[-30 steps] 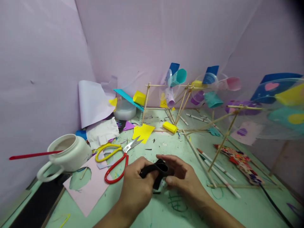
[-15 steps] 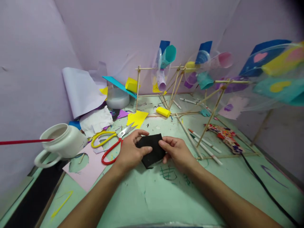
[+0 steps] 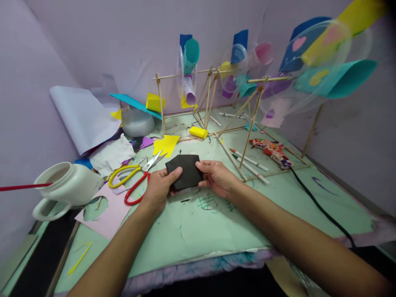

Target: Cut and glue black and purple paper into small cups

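A small piece of black paper [image 3: 187,173], one corner cut slanted, is held between both hands just above the green tabletop. My left hand [image 3: 161,185] grips its left edge, thumb on top and fingers underneath. At the right edge, my right hand [image 3: 215,175] pinches the paper between thumb and fingers. Scissors [image 3: 144,169] with one yellow and one red handle lie partly open beside my left hand. Yellow paper scraps [image 3: 166,144] sit beyond their blades.
A white pot [image 3: 69,181] with a red stick stands left, near pink paper [image 3: 114,214] with a hole. Behind is a stick frame [image 3: 213,99] carrying plastic discs and paper tubes. Markers [image 3: 252,169] and a patterned glue gun [image 3: 272,150] with a black cord lie right.
My view has shifted, so the table's front edge now shows. The black paper has turned flatter towards me, and my left fingers have moved from its top to its left edge.
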A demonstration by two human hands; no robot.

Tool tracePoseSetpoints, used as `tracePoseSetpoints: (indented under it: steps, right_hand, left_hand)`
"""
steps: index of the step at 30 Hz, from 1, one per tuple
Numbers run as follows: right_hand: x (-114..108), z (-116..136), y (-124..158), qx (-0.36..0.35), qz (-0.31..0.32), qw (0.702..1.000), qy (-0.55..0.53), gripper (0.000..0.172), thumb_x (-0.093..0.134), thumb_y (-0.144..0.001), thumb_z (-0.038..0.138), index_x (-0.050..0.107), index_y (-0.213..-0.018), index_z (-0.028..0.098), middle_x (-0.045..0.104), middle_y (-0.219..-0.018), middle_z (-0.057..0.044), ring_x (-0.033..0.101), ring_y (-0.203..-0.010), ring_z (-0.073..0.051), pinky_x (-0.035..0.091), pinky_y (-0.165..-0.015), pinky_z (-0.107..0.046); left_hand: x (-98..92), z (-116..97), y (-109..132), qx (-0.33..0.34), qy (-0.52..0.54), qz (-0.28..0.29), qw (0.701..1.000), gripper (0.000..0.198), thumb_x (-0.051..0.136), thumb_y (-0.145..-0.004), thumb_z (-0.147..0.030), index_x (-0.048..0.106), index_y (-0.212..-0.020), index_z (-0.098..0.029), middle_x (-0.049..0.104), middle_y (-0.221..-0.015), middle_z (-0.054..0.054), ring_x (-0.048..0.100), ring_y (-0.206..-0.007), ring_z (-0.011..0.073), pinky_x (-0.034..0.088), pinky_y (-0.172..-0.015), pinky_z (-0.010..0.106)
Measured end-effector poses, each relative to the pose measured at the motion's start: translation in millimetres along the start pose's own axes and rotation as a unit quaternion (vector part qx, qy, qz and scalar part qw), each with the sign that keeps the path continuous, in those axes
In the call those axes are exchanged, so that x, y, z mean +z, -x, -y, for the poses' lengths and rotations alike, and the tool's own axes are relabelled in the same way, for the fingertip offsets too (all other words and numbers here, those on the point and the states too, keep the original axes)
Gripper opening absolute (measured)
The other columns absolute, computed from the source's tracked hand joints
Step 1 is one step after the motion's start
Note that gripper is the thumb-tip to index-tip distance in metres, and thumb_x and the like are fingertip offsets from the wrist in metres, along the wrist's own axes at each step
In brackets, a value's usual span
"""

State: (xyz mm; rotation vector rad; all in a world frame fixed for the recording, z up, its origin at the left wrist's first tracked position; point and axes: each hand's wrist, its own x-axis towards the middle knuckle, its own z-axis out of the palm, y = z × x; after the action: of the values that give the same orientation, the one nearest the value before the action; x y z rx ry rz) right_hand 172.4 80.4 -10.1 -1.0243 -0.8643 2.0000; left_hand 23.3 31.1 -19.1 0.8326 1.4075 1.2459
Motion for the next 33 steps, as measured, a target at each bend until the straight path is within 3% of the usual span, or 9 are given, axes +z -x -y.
tracePoseSetpoints:
  steps: [10,16,24,28,33]
  right_hand:
    - [-7,0,-5,-0.015,0.057,0.996,0.064,0.010,0.054,-0.078,0.008,0.064,-0.080,0.010,0.060,-0.064,-0.002,0.060,-0.052,-0.011,0.054,-0.038,-0.017]
    - [-8,2,-5,0.017,0.060,0.995,0.079,0.015,0.052,-0.080,0.006,0.063,-0.089,0.008,0.063,-0.069,-0.005,0.061,-0.052,-0.010,0.054,-0.039,-0.017]
    - [-11,2,-7,0.025,0.058,0.995,0.081,0.013,0.051,-0.083,0.011,0.062,-0.089,0.010,0.058,-0.066,-0.002,0.058,-0.050,-0.008,0.053,-0.039,-0.016]
    - [-14,2,-9,0.006,0.075,0.993,0.087,0.016,0.049,-0.086,0.020,0.061,-0.091,0.011,0.062,-0.076,-0.006,0.059,-0.054,-0.010,0.050,-0.036,-0.016]
    - [-15,3,-11,0.036,0.066,0.994,0.081,0.029,0.040,-0.090,0.035,0.057,-0.097,0.012,0.064,-0.083,-0.010,0.063,-0.063,-0.015,0.049,-0.039,-0.019]
  left_hand:
    - [4.3,-6,2,0.013,-0.097,-0.045,0.994,0.026,0.074,-0.058,-0.029,0.058,-0.050,-0.011,0.047,-0.035,-0.004,0.035,-0.030,0.0041,0.021,-0.030,0.016]
    - [2.4,-7,1,0.007,-0.115,-0.023,0.993,0.028,0.072,-0.063,-0.033,0.059,-0.054,-0.011,0.047,-0.038,-0.005,0.036,-0.033,0.0029,0.024,-0.031,0.014]
    - [-2.6,-4,-4,-0.038,-0.054,0.021,0.998,0.034,0.066,-0.067,-0.047,0.052,-0.060,-0.016,0.046,-0.035,-0.004,0.038,-0.025,0.0065,0.021,-0.025,0.015]
    - [-4.1,-8,-6,-0.062,0.003,0.020,0.998,0.029,0.059,-0.072,-0.044,0.050,-0.068,-0.017,0.043,-0.041,-0.006,0.037,-0.026,0.0061,0.021,-0.023,0.015]
    - [-10.2,-12,-9,-0.086,0.035,0.029,0.995,0.022,0.050,-0.077,-0.038,0.050,-0.082,-0.017,0.051,-0.052,-0.003,0.038,-0.027,0.0057,0.020,-0.023,0.015]
